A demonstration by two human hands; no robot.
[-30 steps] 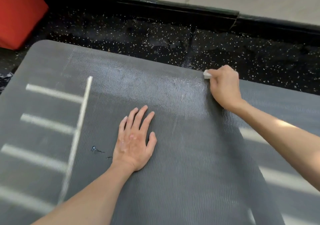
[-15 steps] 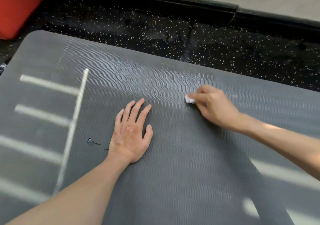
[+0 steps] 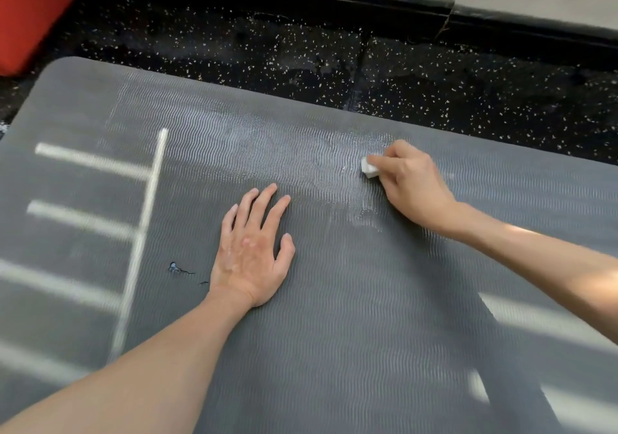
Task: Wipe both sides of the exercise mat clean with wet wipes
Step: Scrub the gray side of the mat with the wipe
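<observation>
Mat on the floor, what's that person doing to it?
A person is cleaning the grey mat. The right hand grips a small folded wipe and presses it on the mat near the far edge. The left hand lies flat on the mat, fingers spread. A wet patch shines beside the wipe; the near part looks dry. Only this side shows.

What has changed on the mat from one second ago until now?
The right hand, still pinching the wet wipe, dragged it from the far edge of the mat back toward the person. The left hand stayed flat on the mat.
</observation>
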